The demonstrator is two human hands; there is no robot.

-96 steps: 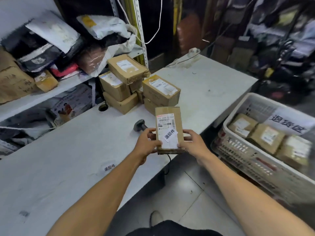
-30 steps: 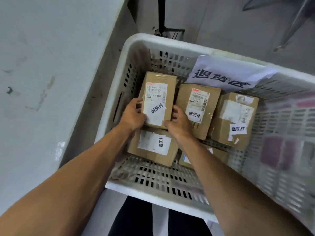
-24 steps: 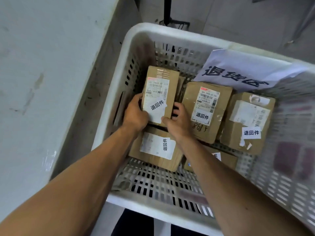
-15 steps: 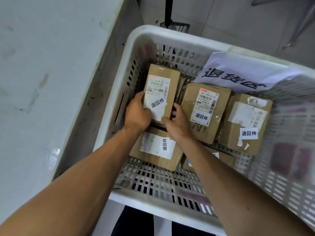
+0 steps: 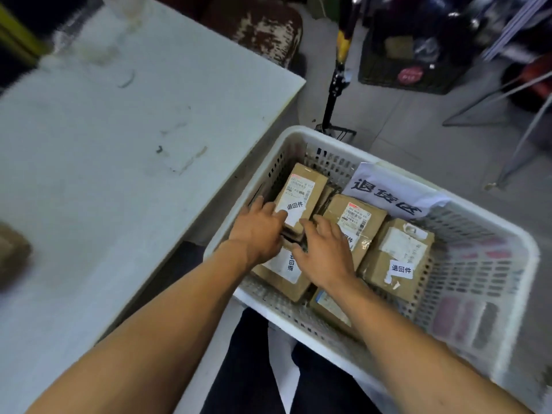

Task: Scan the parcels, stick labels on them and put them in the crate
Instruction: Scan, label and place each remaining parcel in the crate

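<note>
- A paper sign (image 5: 388,196) on the crate's (image 5: 298,324) wall at 1 o'clock reads "退货区".
- Small white stickers reading "退回件" stand on the far-left parcel (image 5: 301,186), the right parcel (image 5: 397,258) and the near-left parcel (image 5: 283,273).
- Shipping-label print is too blurred to read.

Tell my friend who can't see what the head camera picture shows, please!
Two bare hands, left hand and right hand, reach with loose fingers into a white crate over a labelled cardboard parcel leaning at its far left corner. More labelled parcels lie around it; a white table stands left.

Brown parcels (image 5: 301,189) w/ white labels (image 5: 401,268); white slotted crate (image 5: 478,264); grey-white table (image 5: 119,144).
</note>
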